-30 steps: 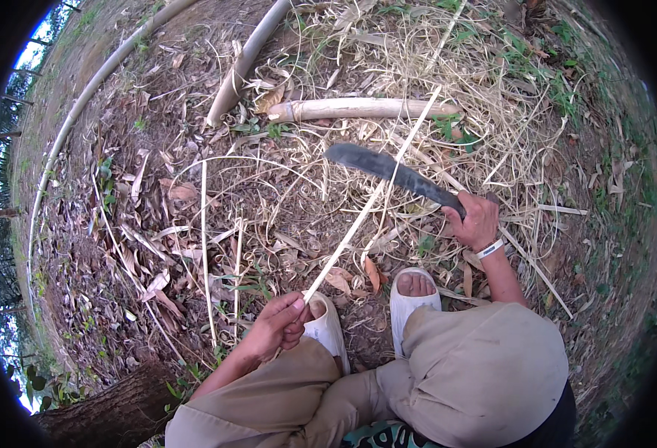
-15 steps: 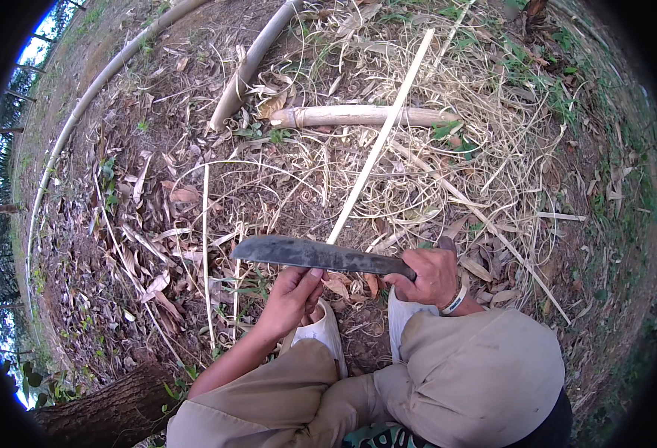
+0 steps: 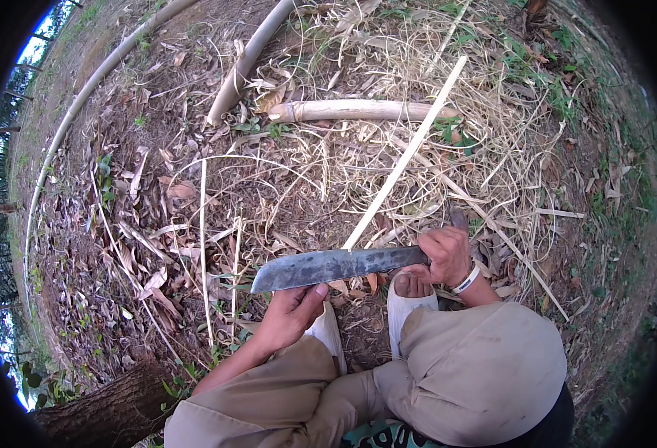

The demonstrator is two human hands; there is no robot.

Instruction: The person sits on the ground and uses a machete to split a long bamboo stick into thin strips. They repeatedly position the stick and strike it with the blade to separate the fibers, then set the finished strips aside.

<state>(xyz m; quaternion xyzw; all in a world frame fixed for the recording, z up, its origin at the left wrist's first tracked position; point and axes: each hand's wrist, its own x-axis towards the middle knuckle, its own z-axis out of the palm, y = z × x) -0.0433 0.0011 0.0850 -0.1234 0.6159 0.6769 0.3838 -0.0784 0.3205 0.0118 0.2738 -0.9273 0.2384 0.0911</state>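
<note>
My right hand (image 3: pixel 446 257) is wrapped round the handle of a machete (image 3: pixel 328 266), whose broad, dark, stained blade lies nearly level, pointing left. Just below the blade, my left hand (image 3: pixel 296 317) is closed in a pinch with its thumb at the blade's lower edge. A long pale bamboo strip (image 3: pixel 410 153) slants from the far right down to the blade and passes beneath it. Its line leads to my left fingertips, which appear to grip its near end; the blade covers that stretch.
A short peeled bamboo pole (image 3: pixel 358 110) lies across the ground beyond the strip, amid curled pale shavings (image 3: pixel 515 149). Another pole (image 3: pixel 250 63) and a long curved one (image 3: pixel 93 82) lie to the left. Dry leaves surround my feet; a tree trunk (image 3: pixel 108 403) is at lower left.
The machete has moved right and its blade now turns its broad face up more. The strip's far end has swung right and nearer. My right hand has shifted slightly right.
</note>
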